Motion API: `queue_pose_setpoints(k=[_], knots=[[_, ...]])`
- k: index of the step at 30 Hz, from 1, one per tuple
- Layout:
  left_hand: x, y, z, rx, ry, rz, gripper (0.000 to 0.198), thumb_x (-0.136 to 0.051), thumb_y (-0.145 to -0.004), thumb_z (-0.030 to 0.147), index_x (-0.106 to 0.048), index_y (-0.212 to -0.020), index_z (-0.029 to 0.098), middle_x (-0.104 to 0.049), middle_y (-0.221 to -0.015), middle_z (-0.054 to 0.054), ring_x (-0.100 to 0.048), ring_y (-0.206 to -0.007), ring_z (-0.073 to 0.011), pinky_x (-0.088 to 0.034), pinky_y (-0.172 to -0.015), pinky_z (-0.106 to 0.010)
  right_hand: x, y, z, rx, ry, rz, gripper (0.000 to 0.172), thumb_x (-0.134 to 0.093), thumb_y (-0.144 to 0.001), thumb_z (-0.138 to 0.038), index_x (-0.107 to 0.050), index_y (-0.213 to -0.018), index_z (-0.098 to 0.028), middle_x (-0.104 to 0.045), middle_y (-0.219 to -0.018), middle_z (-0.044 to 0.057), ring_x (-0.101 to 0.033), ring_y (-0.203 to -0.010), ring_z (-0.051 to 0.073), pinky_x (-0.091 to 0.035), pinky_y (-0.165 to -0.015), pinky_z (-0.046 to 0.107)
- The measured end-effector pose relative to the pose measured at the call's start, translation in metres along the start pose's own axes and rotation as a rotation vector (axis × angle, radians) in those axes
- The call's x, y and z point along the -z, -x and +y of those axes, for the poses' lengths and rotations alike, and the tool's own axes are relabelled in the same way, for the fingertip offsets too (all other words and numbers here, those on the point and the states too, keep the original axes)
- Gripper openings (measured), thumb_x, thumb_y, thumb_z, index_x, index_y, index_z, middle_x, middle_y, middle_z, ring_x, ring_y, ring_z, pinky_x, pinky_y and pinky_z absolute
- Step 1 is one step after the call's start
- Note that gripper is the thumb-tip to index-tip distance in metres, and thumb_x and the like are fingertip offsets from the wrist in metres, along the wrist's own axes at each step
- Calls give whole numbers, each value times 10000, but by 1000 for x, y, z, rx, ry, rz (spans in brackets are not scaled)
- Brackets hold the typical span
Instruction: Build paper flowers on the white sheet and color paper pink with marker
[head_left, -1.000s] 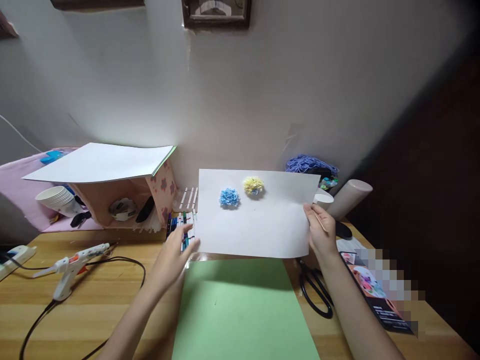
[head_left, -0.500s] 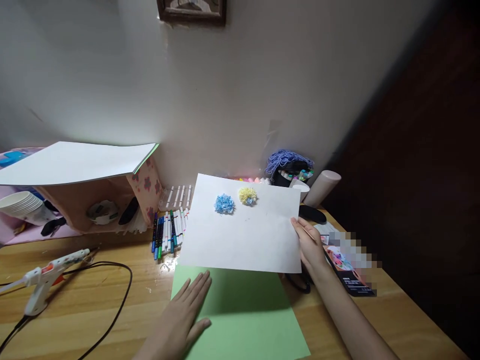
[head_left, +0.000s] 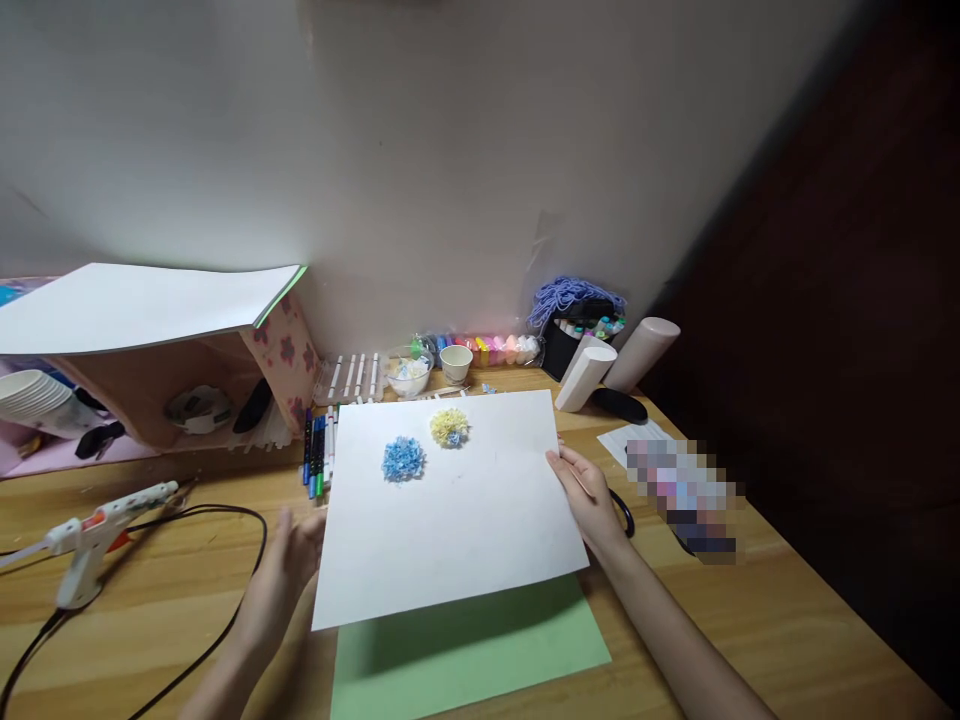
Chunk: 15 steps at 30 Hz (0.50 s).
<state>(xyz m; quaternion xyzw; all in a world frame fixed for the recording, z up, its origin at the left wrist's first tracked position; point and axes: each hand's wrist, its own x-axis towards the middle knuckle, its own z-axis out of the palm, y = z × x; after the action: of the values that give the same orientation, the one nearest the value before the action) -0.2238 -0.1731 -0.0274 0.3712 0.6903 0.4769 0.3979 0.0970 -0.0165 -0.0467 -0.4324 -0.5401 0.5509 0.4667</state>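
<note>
My right hand pinches the right edge of a white sheet of paper, thumb on top. A thin brownish stick seems to lie in that hand too, though it is hard to make out. A blue clump of shredded paper and a yellow clump with a bit of blue sit on the sheet. My left hand is at the sheet's left edge, thumb raised and apart, some fingertips hidden behind the paper. Below the raised sheet, a green sheet lies on the table.
At left are a hot glue gun with its black cord and a pink box topped by paper. Markers, a clear bowl, a paper cup and a black pen holder line the back. White bottles stand right.
The white sheet has come down and left, covering more of the green sheet, with my right hand still on it. My left hand has left the green sheet for the white sheet's left edge.
</note>
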Motion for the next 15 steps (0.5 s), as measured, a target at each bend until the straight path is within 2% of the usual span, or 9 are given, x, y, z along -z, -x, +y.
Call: queue_pose_setpoints(k=[2, 5, 8, 10, 15], knots=[[8, 11, -7, 153, 91, -55, 691, -384, -744, 769, -703, -898, 174, -714, -792, -103, -667, -838, -286, -547, -698, -388, -3, 7, 6, 14, 129, -55, 341, -554, -851, -493, -648, -926, -174, -711, -804, 42, -637, -694, 194, -487, -616, 272], [4, 30, -24, 273, 144, -58, 544, -656, -676, 618, -668, -968, 158, -717, -920, -101, -662, -886, -275, -532, -728, -347, -3, 13, 17, 97, 414, -110, 303, -524, -877, -440, -645, -999, -191, -713, -921, 73, -656, -809, 230, -496, -698, 311], [-4, 48, -41, 283, 162, -111, 476, -658, -729, 549, -653, -989, 150, -704, -1010, -110, -650, -940, -280, -524, -731, -336, 5, 13, 28, 205, 649, -89, 265, -511, -878, -374, -613, -1066, -218, -699, -1019, 99, -663, -890, 256, -502, -756, 360], [-4, 56, -51, 284, 158, -137, 461, -644, -746, 544, -653, -981, 147, -701, -1032, -113, -646, -952, -282, -522, -724, -328, 12, 12, 34, 261, 753, -96, 224, -494, -881, -334, -612, -1039, -228, -693, -1028, 100, -659, -910, 261, -503, -777, 383], [4, 57, -65, 279, 83, -133, 474, -631, -741, 576, -641, -950, 151, -711, -983, -100, -660, -885, -261, -513, -723, -305, 36, 18, 37, 401, 893, -197, 145, -469, -896, -257, -610, -926, -240, -684, -1056, 77, -610, -999, 259, -475, -864, 406]])
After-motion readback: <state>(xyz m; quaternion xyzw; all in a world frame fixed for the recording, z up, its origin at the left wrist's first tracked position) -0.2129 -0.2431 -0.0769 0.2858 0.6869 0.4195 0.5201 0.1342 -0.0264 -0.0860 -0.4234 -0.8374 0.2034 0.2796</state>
